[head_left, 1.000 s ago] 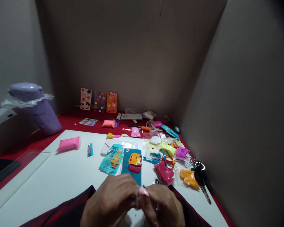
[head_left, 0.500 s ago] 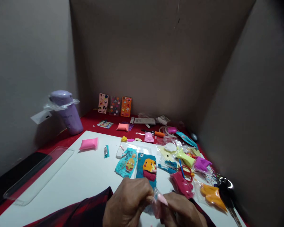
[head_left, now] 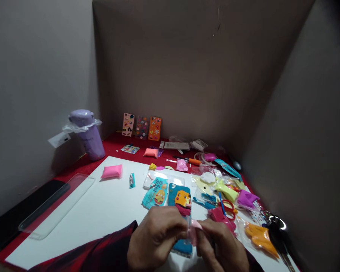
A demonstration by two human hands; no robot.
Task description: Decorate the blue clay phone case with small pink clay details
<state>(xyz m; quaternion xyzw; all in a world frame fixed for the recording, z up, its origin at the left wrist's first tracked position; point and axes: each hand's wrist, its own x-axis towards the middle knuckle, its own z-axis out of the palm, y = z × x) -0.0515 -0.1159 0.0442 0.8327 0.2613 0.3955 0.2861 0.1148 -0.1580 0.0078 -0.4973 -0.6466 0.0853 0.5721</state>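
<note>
Both of my hands meet at the bottom centre over a white board (head_left: 96, 211). My left hand (head_left: 155, 238) and my right hand (head_left: 221, 245) are closed, pinching a small clear packet of pale pink clay (head_left: 193, 228) between their fingertips. Just beyond and partly under my hands lies a teal phone case (head_left: 179, 202) with an orange and yellow clay face on it. A teal printed wrapper (head_left: 155, 192) lies beside the case on its left.
Several clay packets lie at the right: magenta (head_left: 219, 217), orange (head_left: 259, 236), purple (head_left: 246, 198), yellow-green (head_left: 225, 189), with red-handled scissors (head_left: 226, 206) and keys (head_left: 276, 224). A pink clay block (head_left: 112, 172), a purple flask (head_left: 87, 134), a clear tray (head_left: 56, 206) and three decorated cases (head_left: 141, 126) stand further off.
The camera has turned left and tipped, so everything has shifted right in view. My hands still pinch the pink packet, now with more of it showing between the fingertips.
</note>
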